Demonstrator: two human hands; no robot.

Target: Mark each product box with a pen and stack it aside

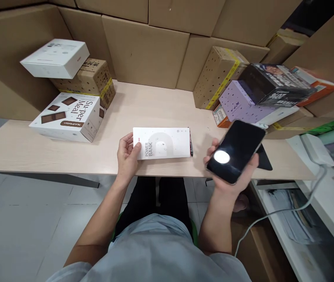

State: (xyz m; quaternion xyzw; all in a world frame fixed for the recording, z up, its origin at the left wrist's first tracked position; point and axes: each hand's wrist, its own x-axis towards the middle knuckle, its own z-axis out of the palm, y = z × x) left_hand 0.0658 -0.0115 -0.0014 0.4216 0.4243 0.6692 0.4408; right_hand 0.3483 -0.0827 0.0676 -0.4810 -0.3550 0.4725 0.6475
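Observation:
My left hand grips the left end of a white power bank box, thumb on top and fingers behind its edge. The box bears the words "POWER BANK" and lies flat or just above the table; I cannot tell which. A thin dark item, perhaps a pen, shows at its right end. My right hand is closed around a black smartphone, held above the table with its dark screen up. A bright round light reflects on the screen. Part of a flat black thing shows on the table behind the phone.
White boxes, a "Super Meal" box among them, and a brown carton are stacked at left. Several boxes, including a purple one and a black one, crowd the right. Cardboard walls close the back. A cable hangs at right.

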